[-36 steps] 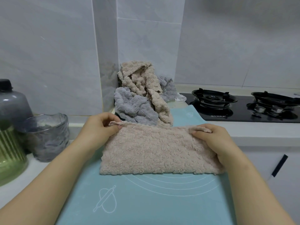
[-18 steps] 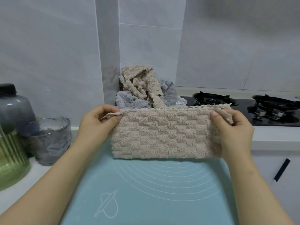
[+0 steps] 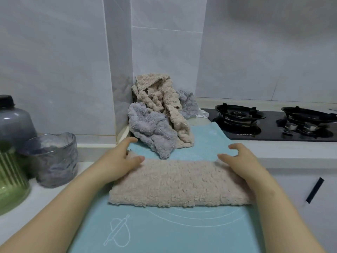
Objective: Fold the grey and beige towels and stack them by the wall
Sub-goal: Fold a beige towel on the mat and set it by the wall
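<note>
A beige towel [image 3: 179,181] lies folded into a long strip across the light blue mat [image 3: 164,230]. My left hand [image 3: 121,159] rests on its left end with relaxed fingers, the thumb on the fabric. On the right end sits my right hand [image 3: 240,160], fingers loosely spread and holding nothing. Behind the strip, in the wall corner, several crumpled towels are heaped: a grey towel [image 3: 149,128] in front, another beige towel [image 3: 160,95] on top and a second grey towel [image 3: 187,103] at the back right.
At the left stand a ribbed glass cup [image 3: 52,157], a green container [image 3: 9,181] and a dark lidded jar [image 3: 12,119]. A black gas hob [image 3: 269,123] fills the counter at the right. The counter's front edge runs just right of the mat.
The beige towel was held up by its top corners half a second ago. It now lies folded flat on the mat, and both hands have let go and rest on its ends.
</note>
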The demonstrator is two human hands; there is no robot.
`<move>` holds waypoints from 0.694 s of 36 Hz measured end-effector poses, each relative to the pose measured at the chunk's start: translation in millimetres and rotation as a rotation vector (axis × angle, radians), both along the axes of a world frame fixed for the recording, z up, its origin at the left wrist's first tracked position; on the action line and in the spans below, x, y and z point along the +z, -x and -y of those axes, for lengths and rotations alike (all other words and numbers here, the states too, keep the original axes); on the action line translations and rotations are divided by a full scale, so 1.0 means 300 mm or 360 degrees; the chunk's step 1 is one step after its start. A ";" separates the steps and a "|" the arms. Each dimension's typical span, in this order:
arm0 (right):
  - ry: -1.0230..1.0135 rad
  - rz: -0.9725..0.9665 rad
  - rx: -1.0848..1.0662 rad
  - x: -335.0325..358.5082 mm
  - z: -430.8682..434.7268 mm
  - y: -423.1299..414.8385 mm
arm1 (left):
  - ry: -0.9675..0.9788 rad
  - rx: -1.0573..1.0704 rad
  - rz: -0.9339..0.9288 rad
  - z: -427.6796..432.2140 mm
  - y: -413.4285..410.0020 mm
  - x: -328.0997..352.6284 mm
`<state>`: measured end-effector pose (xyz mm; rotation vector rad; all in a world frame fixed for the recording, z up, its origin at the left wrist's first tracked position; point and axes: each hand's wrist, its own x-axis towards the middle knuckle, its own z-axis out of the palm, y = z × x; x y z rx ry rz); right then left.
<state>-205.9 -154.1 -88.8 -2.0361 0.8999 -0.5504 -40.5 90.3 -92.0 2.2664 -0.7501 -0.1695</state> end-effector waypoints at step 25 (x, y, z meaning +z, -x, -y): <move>0.0148 -0.0109 -0.0061 -0.029 0.019 -0.006 | 0.0044 -0.0196 0.0033 0.011 0.010 -0.007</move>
